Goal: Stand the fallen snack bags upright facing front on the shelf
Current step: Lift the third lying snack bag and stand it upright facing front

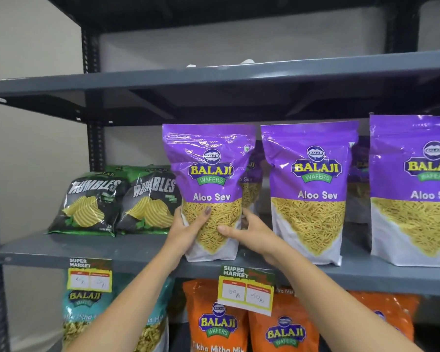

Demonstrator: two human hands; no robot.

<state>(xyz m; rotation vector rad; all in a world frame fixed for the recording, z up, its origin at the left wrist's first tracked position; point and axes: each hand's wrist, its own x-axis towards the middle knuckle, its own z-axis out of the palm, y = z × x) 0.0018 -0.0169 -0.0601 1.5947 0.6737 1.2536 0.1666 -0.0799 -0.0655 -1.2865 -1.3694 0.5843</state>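
Note:
A purple Aloo Sev bag (208, 174) stands upright on the grey shelf (137, 250), label facing front. My left hand (186, 229) grips its lower left side, thumb across the front. My right hand (252, 235) holds its lower right edge. Two more purple Aloo Sev bags (310, 194) (414, 191) stand upright to the right, with others partly hidden behind them. Two black Rumbles chip bags (89, 204) (150, 201) lean back at the left, fronts showing.
Green bags (137, 170) lie behind the Rumbles bags. The shelf below holds teal bags (87, 316) and orange bags (216, 326). Yellow price tags (247, 290) (89, 275) hang from the shelf's front edge. A shelf board (214, 77) runs close above the purple bags.

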